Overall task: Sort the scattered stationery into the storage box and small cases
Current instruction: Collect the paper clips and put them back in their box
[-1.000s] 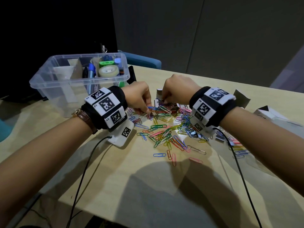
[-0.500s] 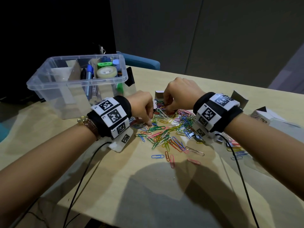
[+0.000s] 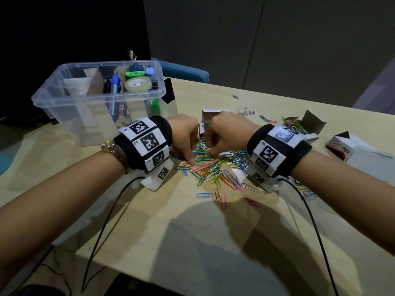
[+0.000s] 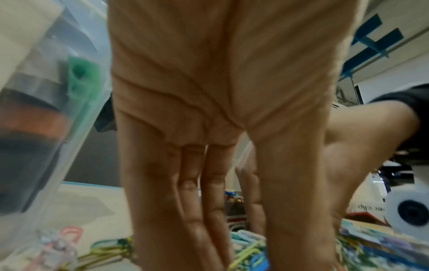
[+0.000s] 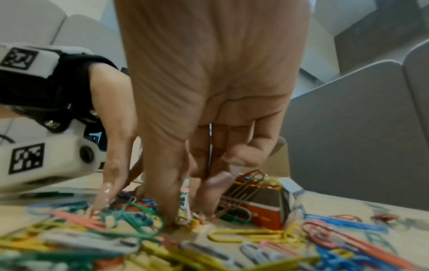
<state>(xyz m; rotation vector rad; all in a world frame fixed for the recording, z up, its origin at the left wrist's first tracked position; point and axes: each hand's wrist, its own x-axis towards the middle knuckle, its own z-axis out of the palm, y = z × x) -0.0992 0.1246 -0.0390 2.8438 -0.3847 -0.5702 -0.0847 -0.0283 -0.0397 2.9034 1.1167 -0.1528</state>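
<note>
The grip of the left hand (image 3: pixel 186 133) is seen spread: its fingers (image 4: pixel 197 210) are held nearly straight and pointed down, and their tips are pressed into the heap of coloured wire paper clips (image 3: pixel 215 167) on the pale wooden counter (image 3: pixel 192 231). No clip is seen pinched by it. The right hand (image 3: pixel 226 133) is lowered onto the far edge of the same heap, just beside the left hand. Its thumb and forefinger are set down among the clips, while its other fingers (image 5: pixel 241 157) are curled toward the palm; whether a clip is actually pinched cannot be told.

Just behind the heap, between the two hands, a small open white card case (image 3: pixel 210 118) is stood with clips inside it. In the right wrist view a small red-and-white clip box (image 5: pixel 260 207) is seen at the heap's edge with clips lying against it. To the right of the heap an open card box (image 3: pixel 303 127) filled with more clips is placed, and further right a red-and-white box marked "clip" (image 3: pixel 339 148). A few stray clips and small bright staples (image 3: pixel 245 111) are scattered beyond the heap.

To the left of the heap, behind the left wrist, the clear plastic storage box (image 3: pixel 70 103) is stood on the counter. A roll of clear tape (image 3: pixel 137 84), a blue marker (image 3: pixel 115 86) and a green plastic piece (image 3: pixel 135 74) are held in it.
</note>
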